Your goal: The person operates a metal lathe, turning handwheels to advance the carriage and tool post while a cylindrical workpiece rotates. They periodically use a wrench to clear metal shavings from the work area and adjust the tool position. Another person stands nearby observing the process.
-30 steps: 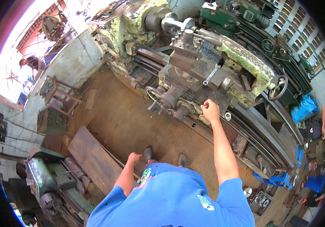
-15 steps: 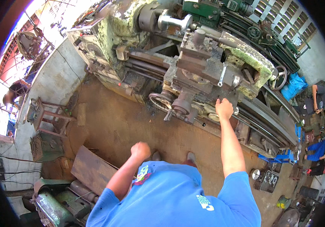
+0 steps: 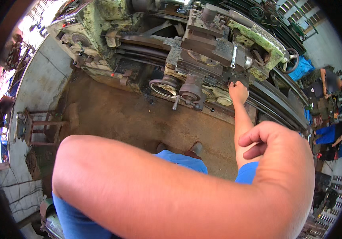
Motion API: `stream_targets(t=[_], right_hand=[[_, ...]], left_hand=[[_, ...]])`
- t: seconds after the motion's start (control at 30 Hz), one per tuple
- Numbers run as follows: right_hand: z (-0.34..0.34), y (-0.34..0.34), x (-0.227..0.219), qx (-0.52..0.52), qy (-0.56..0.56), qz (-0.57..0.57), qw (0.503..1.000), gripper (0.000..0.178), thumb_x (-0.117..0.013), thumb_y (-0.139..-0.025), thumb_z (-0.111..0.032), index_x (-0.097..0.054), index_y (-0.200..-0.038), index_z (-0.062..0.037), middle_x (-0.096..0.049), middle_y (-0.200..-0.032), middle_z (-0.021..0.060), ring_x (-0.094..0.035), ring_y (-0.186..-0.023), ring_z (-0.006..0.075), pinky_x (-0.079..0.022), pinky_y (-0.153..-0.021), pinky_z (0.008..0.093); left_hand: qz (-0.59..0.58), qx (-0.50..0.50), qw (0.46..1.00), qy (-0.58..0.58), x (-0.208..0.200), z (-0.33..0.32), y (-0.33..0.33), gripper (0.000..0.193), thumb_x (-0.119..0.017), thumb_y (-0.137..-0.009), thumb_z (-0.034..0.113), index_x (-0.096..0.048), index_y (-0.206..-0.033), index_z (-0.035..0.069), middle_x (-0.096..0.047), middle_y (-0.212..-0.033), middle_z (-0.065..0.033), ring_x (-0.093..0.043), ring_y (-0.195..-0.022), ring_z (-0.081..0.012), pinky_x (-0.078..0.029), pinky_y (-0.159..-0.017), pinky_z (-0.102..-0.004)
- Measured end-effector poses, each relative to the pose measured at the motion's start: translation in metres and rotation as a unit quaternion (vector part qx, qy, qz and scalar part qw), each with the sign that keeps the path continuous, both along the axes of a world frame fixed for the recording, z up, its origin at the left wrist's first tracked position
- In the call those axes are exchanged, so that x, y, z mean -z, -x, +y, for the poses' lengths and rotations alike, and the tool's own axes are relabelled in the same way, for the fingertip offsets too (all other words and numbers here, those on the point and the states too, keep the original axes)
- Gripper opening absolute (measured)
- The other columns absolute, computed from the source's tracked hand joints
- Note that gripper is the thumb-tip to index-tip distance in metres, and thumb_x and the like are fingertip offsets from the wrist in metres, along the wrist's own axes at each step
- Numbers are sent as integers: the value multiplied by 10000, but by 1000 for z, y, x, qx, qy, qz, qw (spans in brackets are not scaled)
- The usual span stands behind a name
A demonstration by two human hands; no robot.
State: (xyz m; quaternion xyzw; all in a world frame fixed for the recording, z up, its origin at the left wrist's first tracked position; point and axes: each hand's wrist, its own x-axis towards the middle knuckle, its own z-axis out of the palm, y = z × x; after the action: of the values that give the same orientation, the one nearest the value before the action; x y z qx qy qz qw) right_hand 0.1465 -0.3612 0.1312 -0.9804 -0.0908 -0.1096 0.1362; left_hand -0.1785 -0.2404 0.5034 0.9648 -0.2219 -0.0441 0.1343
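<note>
My left forearm stretches large across the foreground, with the elbow at left. My left hand (image 3: 276, 145) is bent at the wrist, close in front of my right arm; its visible fingers are loosely curled and apart, with nothing seen in them. At the metal lathe's carriage (image 3: 202, 65), my right hand (image 3: 239, 92) rests at the front edge with its fingers closed; whatever may be inside them is hidden. Just above that hand, a wrench (image 3: 233, 56) lies on the carriage. A handwheel (image 3: 163, 87) and a crank handle (image 3: 176, 102) sit to the left on the carriage front.
The lathe's headstock (image 3: 93, 38) stands at the left and its bed rails (image 3: 278, 107) run off to the right. A brown stand (image 3: 43, 127) is by the left wall. Another person (image 3: 332, 81) is at the far right, near a blue plastic bag (image 3: 301, 69).
My left hand has risen from beside my waist to close in front of the view, its fist loosening. My right hand stays at the carriage edge. The view has tilted, shifting the lathe upward.
</note>
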Motion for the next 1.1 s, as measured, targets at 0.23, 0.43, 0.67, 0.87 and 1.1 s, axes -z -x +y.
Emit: stream_targets(t=[0.23,0.43,0.67,0.87,1.1], right_hand=[[5,0,0,18,-28,-4,999,313,-670,-841,-361,-671,-766,-58,-694,-783,202,-676,-785,420,-533,-712,515],[-3,-5,3,-5,-38,-9,999,330,-642,-843,-400,-688,-792,-78,-691,-818,220,-668,-826,442,-530,-756,524],[-1,-3,4,-38,-99,21,994,343,-672,-826,-388,-658,-743,-55,-680,-773,208,-661,-782,436,-512,-713,514],[-8,-5,13,-20,-63,-26,997,299,-676,-823,-361,-677,-767,-67,-687,-772,195,-670,-777,421,-513,-710,508],[-12,-1,2,-56,-94,9,994,262,-656,-834,-320,-624,-750,-75,-690,-799,176,-677,-784,396,-528,-708,513]], left_hand=[[15,27,999,17,4,9,8,254,-628,-781,223,-706,-904,15,-684,-692,-140,-695,-659,-300,-554,-612,-409],[7,39,999,14,-5,6,7,250,-619,-806,242,-703,-891,23,-684,-700,-137,-691,-676,-308,-549,-630,-416],[11,9,1000,7,-14,-16,16,253,-608,-835,265,-700,-875,33,-683,-710,-135,-688,-695,-316,-543,-651,-424],[27,-10,1000,-8,-26,-49,7,263,-598,-859,284,-697,-861,41,-683,-719,-133,-685,-712,-324,-538,-669,-431],[82,-80,992,-53,-47,-63,-12,281,-587,-888,307,-694,-845,50,-683,-729,-130,-681,-732,-332,-532,-690,-439]])
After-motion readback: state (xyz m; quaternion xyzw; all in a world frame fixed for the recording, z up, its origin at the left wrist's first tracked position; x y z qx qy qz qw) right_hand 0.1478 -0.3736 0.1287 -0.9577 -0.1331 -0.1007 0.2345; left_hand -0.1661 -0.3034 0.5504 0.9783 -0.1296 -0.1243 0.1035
